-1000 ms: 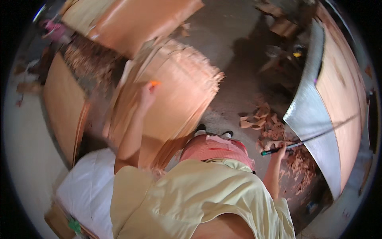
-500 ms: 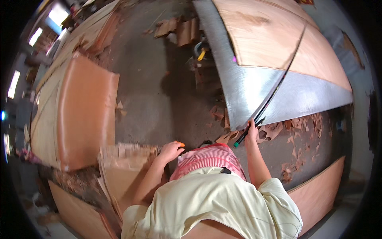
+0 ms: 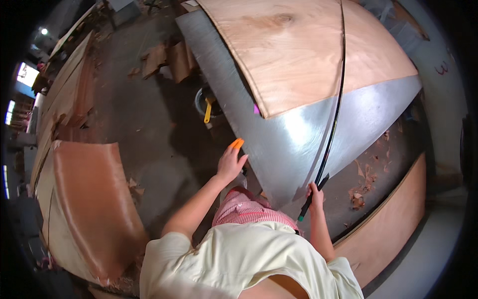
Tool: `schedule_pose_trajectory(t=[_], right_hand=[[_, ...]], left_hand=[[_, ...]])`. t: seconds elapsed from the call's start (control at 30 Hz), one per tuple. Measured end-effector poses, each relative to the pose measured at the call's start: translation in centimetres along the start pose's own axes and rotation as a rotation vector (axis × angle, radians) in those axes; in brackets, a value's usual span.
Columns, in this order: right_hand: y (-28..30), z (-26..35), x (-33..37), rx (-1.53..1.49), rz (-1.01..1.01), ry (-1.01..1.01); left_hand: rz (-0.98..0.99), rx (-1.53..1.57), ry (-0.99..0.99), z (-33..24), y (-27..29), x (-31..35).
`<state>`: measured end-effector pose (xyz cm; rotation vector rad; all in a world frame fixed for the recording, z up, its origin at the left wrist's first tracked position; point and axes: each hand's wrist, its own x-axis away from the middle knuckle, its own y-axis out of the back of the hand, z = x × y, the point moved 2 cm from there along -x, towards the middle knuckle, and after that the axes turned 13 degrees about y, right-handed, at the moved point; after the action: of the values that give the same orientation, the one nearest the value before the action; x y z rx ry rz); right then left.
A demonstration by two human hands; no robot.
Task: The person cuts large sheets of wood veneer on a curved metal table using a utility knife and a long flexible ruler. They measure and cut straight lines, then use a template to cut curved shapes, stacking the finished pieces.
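My right hand [image 3: 315,198] is closed around the handle of a long, thin black rod [image 3: 334,127] with a green butt end. The rod slants up and away across a shiny metal tabletop [image 3: 361,112] and over a pale wood sheet [image 3: 308,55] lying on it. A short black piece sticks out beside the grip; I cannot make out what it is. My left hand [image 3: 230,163] is empty, its fingers stretched forward and thumb apart, beside the tabletop's left edge. Orange covers [image 3: 237,143] sit on some of its fingertips.
A reddish-brown veneer sheet [image 3: 92,199] lies on a stack at the left. Between stack and table stands a round container [image 3: 200,102] with a yellow-handled tool [image 3: 208,112]. Veneer scraps [image 3: 359,192] litter the floor at right, near a leaning wood panel [image 3: 386,219].
My view has turned right and come closer to the metal tabletop. My left hand has reached forward toward its edge, fingers straightened. The right hand keeps hold of the rod.
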<state>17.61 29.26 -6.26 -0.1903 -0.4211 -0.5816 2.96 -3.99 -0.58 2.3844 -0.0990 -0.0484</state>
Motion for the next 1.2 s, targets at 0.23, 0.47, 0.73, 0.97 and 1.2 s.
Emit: schedule_pose_trajectory(t=[0.23, 0.47, 0.73, 0.97, 1.2], right_hand=[[-3.6, 4.4, 1.4, -0.028, -0.114, -0.08], [-6.7, 6.3, 2.0, -0.045, -0.143, -0.099], [-7.2, 7.6, 2.0, -0.015, -0.147, -0.07], [-5.8, 7.5, 2.1, -0.016, -0.174, -0.029], [-5.7, 7.4, 2.7, -0.044, -0.17, -0.038]], left_hand=[[0.154, -0.412, -0.352, -2.1, -7.1, -15.0], [-0.007, -0.433, -0.265, -0.8, -5.3, -24.6], [-0.161, -0.16, -0.141, -4.3, -3.7, -30.3], [-0.248, 0.702, 0.325, -0.4, -5.5, -33.4], [0.379, 1.165, 0.587, -1.1, -5.0, -36.2]])
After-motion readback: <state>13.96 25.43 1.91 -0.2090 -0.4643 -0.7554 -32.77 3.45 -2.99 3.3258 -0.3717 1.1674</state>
